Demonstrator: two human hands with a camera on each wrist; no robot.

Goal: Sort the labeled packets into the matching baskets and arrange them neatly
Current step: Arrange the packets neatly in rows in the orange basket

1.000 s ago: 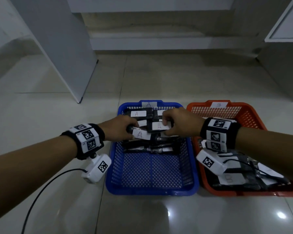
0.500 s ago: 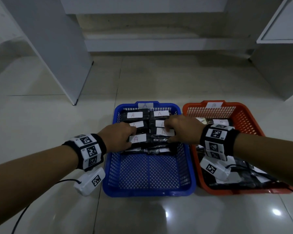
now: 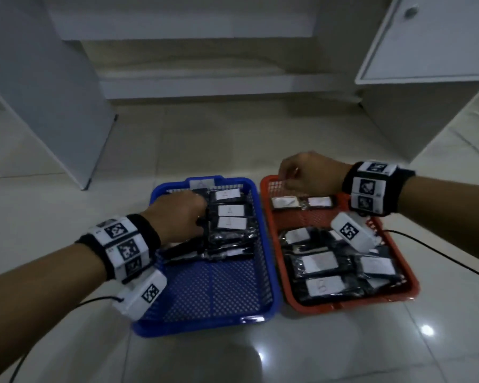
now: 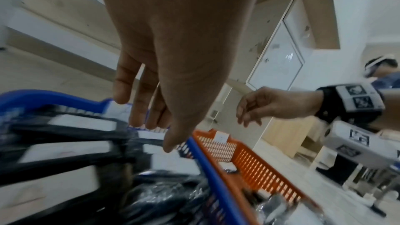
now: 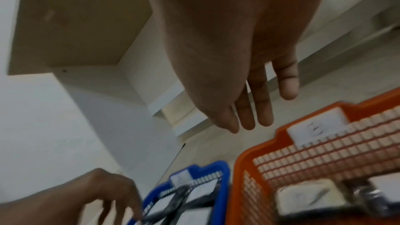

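A blue basket (image 3: 263,244) labelled A holds black packets with white A labels (image 3: 231,210), stacked in its far half. To its right, an orange basket (image 3: 343,306) labelled B (image 5: 314,129) holds B packets (image 3: 320,262): two in a row at the far end and a loose pile near the front. My left hand (image 3: 183,214) reaches into the blue basket over the left column of packets, with fingers extended (image 4: 138,117) and gripping nothing. My right hand (image 3: 302,175) hovers above the orange basket's far rim, its fingers (image 5: 249,117) relaxed and empty.
Both baskets sit side by side on a glossy tiled floor (image 3: 315,355). A white cabinet panel (image 3: 47,92) stands at the left and a white cabinet with a door (image 3: 426,37) at the right. Cables trail from both wrist cameras.
My right hand has left the packets in the blue basket and moved right and up, over the orange basket's far rim. My left hand stays over the blue basket's left packets.
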